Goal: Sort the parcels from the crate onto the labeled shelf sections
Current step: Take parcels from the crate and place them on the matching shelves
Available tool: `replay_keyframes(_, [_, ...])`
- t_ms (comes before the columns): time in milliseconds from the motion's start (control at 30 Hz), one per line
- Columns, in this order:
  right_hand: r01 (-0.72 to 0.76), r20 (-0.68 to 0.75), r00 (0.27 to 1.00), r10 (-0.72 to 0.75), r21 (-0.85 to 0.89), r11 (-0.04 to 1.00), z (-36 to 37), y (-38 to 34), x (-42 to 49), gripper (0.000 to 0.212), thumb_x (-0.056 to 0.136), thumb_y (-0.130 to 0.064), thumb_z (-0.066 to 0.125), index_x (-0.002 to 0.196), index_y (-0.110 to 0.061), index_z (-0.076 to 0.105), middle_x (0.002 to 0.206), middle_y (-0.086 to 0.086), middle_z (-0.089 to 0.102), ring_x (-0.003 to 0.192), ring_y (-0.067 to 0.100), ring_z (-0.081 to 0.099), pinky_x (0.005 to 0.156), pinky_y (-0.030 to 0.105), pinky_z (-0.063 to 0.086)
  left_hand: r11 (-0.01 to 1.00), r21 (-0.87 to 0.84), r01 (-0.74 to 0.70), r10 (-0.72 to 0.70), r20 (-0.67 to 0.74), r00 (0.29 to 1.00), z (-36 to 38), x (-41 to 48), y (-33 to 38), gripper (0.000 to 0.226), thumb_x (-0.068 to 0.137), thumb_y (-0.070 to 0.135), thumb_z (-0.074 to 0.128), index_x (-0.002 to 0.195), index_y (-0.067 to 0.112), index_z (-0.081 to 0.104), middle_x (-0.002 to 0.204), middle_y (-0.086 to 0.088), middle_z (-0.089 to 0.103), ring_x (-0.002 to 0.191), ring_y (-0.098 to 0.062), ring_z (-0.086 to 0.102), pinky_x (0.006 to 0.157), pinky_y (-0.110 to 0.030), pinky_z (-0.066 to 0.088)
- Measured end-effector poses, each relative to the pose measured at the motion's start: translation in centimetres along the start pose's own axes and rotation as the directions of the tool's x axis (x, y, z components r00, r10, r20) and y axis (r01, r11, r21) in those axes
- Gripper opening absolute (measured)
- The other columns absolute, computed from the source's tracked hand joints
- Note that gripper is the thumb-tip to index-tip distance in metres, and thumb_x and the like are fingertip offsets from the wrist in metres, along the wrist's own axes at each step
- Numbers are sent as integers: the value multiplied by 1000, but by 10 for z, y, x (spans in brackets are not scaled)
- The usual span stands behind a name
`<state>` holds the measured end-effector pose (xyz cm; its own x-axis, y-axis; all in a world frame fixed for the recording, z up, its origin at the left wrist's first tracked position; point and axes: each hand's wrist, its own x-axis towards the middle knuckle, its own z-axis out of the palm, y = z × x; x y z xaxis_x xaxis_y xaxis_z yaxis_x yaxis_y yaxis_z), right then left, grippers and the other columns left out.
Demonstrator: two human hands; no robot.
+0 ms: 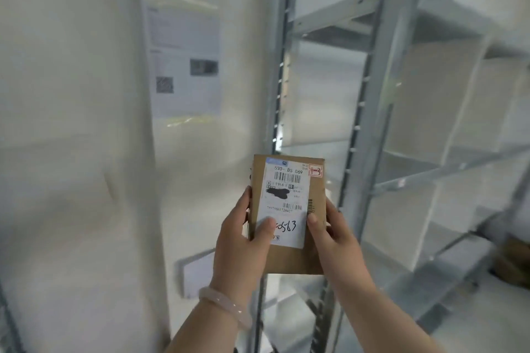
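Observation:
A small brown cardboard parcel [317,195] is held upright in front of me by both hands. Its white shipping label faces me, with barcodes, handwritten digits and a red-marked "1-3" tag in the top right corner. My left hand [243,241] grips the parcel's left edge, thumb pressed on the label. My right hand [332,233] grips the right edge, thumb on the front. The grey metal shelf rack [370,112] stands just behind and to the right of the parcel. The crate is out of view.
White divider panels [436,100] split the shelf levels into sections. A brown box [516,264] sits low at the far right. A white wall with a posted paper sheet [185,61] fills the left. A pale bracelet [226,306] circles my left wrist.

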<state>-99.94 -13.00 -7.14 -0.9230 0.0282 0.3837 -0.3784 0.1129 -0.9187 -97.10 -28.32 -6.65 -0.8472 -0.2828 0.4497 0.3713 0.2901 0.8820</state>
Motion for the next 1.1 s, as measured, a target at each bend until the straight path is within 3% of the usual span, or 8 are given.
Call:
replay_keyframes(100, [38, -138, 990, -40, -18, 999, -64, -22, -16, 38, 93, -34, 60, 124, -55, 53, 103, -26, 69, 94, 0, 63, 78, 17, 46, 995, -50, -85, 89, 77, 993, 42, -15, 42, 51, 91, 23, 63, 128, 53, 46, 112, 38, 60, 103, 18, 54, 76, -3, 44])
replay_keyframes(167, [45, -221, 974, -54, -44, 998, -108, -34, -28, 40, 91, -38, 62, 125, -56, 53, 99, -21, 71, 95, 5, 65, 78, 20, 47, 988, -84, -127, 138, 136, 981, 73, -28, 68, 56, 90, 26, 65, 137, 48, 45, 121, 27, 61, 111, 7, 56, 91, -19, 49])
replay_keyframes(233, [68, -284, 955, -84, -66, 996, -153, -43, -39, 42, 88, -45, 64, 125, -60, 51, 101, -18, 72, 97, 13, 67, 84, 30, 50, 980, -115, -164, 183, 174, 968, 106, -43, 93, 57, 90, 28, 66, 136, 52, 44, 124, 27, 59, 113, 12, 51, 97, -24, 47])
replay_keyframes(333, [87, -355, 926, -125, -120, 989, -222, -52, -57, 42, 87, -47, 64, 124, -62, 50, 106, -19, 71, 96, 13, 66, 87, 31, 51, 961, -170, -221, 256, 226, 940, 164, -68, 123, 55, 90, 29, 67, 132, 56, 42, 126, 31, 56, 110, 22, 47, 93, -12, 45])
replay_keyframes(467, [82, -429, 889, -159, -194, 978, -323, -57, -84, 40, 89, -41, 63, 115, -70, 50, 103, -22, 70, 93, 10, 66, 87, 36, 54, 949, -225, -220, 277, 263, 924, 253, -107, 154, 60, 88, 29, 69, 142, 41, 45, 132, 24, 57, 122, 3, 52, 106, -35, 45])
replay_keyframes(767, [21, -551, 824, -132, -203, 979, -527, -51, -141, 43, 92, -29, 62, 117, -62, 50, 95, -20, 72, 86, 7, 69, 77, 29, 58, 930, -339, -141, 283, 418, 863, 444, -199, 211, 62, 88, 33, 68, 143, 40, 41, 136, 18, 53, 127, -6, 50, 104, -33, 46])
replay_keyframes(867, [-19, -587, 800, -124, -231, 973, -574, -38, -144, 44, 90, -36, 63, 116, -67, 48, 101, -21, 70, 91, 11, 68, 81, 40, 59, 928, -359, -99, 265, 449, 853, 490, -215, 221, 60, 87, 30, 70, 138, 44, 42, 132, 20, 56, 123, -3, 52, 100, -31, 49])
replay_keyframes(1100, [-71, -636, 764, -110, -251, 965, -647, 2, -126, 47, 88, -44, 63, 110, -79, 42, 110, -17, 66, 96, 11, 65, 77, 38, 60, 927, -362, -96, 284, 512, 811, 580, -217, 222, 51, 88, 33, 68, 123, 58, 41, 118, 31, 55, 108, 15, 49, 95, -26, 49])
